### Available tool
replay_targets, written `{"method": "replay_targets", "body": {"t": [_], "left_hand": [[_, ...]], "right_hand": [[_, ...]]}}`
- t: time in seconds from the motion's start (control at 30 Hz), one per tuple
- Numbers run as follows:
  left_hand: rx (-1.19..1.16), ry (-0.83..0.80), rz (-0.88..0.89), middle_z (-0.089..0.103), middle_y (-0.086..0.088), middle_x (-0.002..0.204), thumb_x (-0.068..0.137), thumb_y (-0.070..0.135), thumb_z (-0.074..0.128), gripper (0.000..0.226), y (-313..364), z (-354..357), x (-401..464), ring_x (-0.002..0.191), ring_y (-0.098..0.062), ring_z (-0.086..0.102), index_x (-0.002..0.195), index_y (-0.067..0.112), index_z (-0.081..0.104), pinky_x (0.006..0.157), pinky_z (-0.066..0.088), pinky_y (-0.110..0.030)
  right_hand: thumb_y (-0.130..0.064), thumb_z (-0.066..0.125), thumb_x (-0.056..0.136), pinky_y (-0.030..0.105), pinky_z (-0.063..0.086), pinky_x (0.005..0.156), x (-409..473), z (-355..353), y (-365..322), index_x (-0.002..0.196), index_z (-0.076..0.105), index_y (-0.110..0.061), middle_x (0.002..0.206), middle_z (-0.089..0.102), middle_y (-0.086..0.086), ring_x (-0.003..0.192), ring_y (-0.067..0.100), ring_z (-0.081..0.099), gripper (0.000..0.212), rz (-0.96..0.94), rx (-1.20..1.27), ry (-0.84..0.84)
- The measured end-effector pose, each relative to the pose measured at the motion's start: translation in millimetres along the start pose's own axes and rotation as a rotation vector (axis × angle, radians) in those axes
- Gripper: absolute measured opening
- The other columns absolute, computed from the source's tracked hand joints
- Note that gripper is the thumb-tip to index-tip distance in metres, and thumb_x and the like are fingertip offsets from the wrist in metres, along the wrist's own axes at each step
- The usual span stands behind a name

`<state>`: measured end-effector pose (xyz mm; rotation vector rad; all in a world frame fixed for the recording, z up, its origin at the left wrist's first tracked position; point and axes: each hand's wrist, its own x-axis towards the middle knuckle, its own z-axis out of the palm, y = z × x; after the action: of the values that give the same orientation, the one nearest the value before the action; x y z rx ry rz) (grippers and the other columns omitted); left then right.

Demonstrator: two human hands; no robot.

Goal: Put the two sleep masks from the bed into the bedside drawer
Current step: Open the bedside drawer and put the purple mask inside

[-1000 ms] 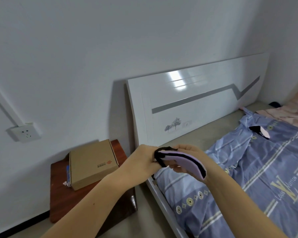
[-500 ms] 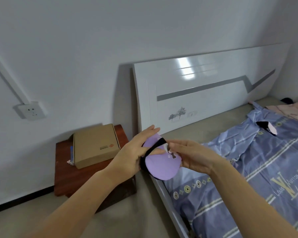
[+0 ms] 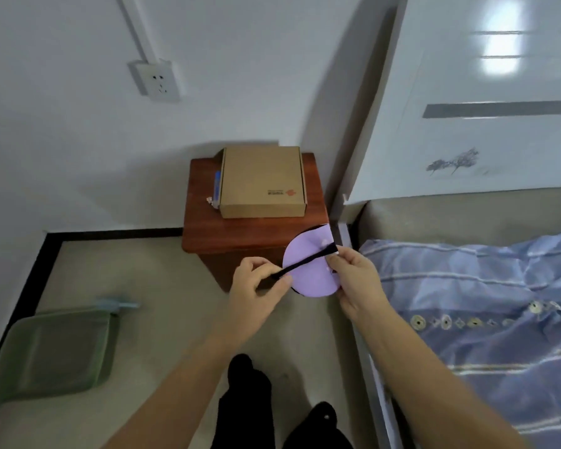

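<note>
A folded purple sleep mask (image 3: 308, 277) with a black strap hangs in the air in front of the brown bedside cabinet (image 3: 204, 234). My right hand (image 3: 353, 283) pinches the mask's right edge. My left hand (image 3: 256, 290) pulls the black strap out to the lower left, across the purple face. Both hands are level with the cabinet's front right corner. The cabinet's drawer front is in shadow and mostly hidden behind my hands. The second sleep mask is out of view.
A cardboard box (image 3: 262, 182) takes up most of the cabinet top. The bed with a blue patterned quilt (image 3: 486, 306) fills the right, its white headboard (image 3: 486, 92) behind. A green mat (image 3: 52, 351) lies on the floor at left. My dark-clad legs (image 3: 272, 413) show below.
My view has swung down and left, from the headboard to the cabinet and floor. The mask has moved from above the bed's edge to in front of the cabinet, strap now stretched across it.
</note>
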<state>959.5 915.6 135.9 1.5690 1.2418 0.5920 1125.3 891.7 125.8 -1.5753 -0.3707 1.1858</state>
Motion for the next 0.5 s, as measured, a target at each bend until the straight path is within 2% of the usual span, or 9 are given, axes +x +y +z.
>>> {"method": "replay_targets", "body": {"t": [0.07,0.1,0.17,0.2,0.27,0.33,0.37,0.43,0.5], "left_hand": [[-0.183,0.025,-0.167,0.060,-0.005,0.099,0.091,0.021,0.054,0.021,-11,-2,7,0.091,-0.012,0.058,0.076,0.019,0.068,0.082,0.041,-0.010],[-0.310,0.032,-0.261,0.066,-0.010,0.098,0.093,0.023,0.051,0.025,-16,-1,12,0.089,-0.015,0.060,0.077,0.016,0.070,0.082,0.045,-0.014],[-0.541,0.047,-0.444,0.070,-0.019,0.101,0.094,0.026,0.049,0.029,-26,-4,26,0.092,-0.023,0.062,0.088,0.004,0.068,0.092,0.049,-0.036],[-0.638,0.055,-0.516,0.069,-0.019,0.100,0.094,0.026,0.049,0.029,-32,-8,35,0.092,-0.026,0.063,0.091,0.001,0.064,0.090,0.051,-0.042],[-0.734,0.062,-0.591,0.066,-0.011,0.091,0.093,0.022,0.052,0.020,-42,-21,58,0.082,-0.024,0.065,0.085,0.004,0.057,0.067,0.058,-0.032],[-0.655,0.068,-0.601,0.058,-0.006,0.083,0.090,0.014,0.056,0.011,-49,-34,80,0.069,-0.016,0.058,0.082,0.010,0.051,0.046,0.050,-0.020],[-0.596,0.055,-0.587,0.056,-0.005,0.085,0.089,0.011,0.056,0.006,-54,-39,89,0.069,-0.014,0.056,0.087,0.011,0.051,0.046,0.048,-0.020],[-0.507,0.005,-0.524,0.059,-0.005,0.097,0.088,0.008,0.057,0.021,-63,-43,102,0.080,-0.015,0.059,0.108,0.015,0.052,0.061,0.051,-0.027],[-0.445,-0.056,-0.457,0.064,-0.006,0.105,0.088,0.006,0.055,0.027,-71,-42,111,0.092,-0.021,0.061,0.113,0.016,0.058,0.077,0.052,-0.036]], "right_hand": [[-0.003,0.050,0.091,0.023,0.054,0.054,6,22,10,0.081,0.066,-0.015,0.078,0.070,0.003,0.065,0.011,0.067,0.022,0.022,0.090,0.078],[-0.004,0.049,0.092,0.025,0.055,0.056,8,33,16,0.086,0.066,-0.013,0.083,0.071,0.005,0.068,0.013,0.069,0.020,0.046,0.145,0.094],[-0.005,0.049,0.092,0.031,0.055,0.065,12,56,26,0.096,0.063,-0.012,0.095,0.069,0.010,0.080,0.020,0.068,0.016,0.060,0.199,0.089],[-0.007,0.050,0.093,0.032,0.054,0.068,15,66,31,0.101,0.062,-0.014,0.100,0.068,0.010,0.085,0.021,0.066,0.017,0.037,0.166,0.074],[-0.010,0.051,0.093,0.031,0.053,0.072,22,82,37,0.109,0.061,-0.020,0.106,0.066,0.005,0.092,0.019,0.064,0.022,-0.030,0.030,0.036],[-0.009,0.049,0.091,0.026,0.047,0.070,32,93,40,0.106,0.063,-0.026,0.096,0.064,-0.001,0.084,0.012,0.060,0.026,-0.047,-0.086,0.013],[-0.009,0.048,0.089,0.024,0.043,0.067,37,96,41,0.099,0.064,-0.029,0.086,0.062,-0.004,0.076,0.009,0.056,0.027,-0.030,-0.122,0.005],[-0.018,0.047,0.082,0.025,0.040,0.065,47,99,39,0.085,0.066,-0.033,0.072,0.062,-0.010,0.068,0.006,0.054,0.025,0.030,-0.167,-0.020],[-0.033,0.049,0.082,0.029,0.046,0.068,58,98,39,0.082,0.068,-0.030,0.076,0.066,-0.007,0.073,0.009,0.059,0.019,0.074,-0.179,-0.052]]}}
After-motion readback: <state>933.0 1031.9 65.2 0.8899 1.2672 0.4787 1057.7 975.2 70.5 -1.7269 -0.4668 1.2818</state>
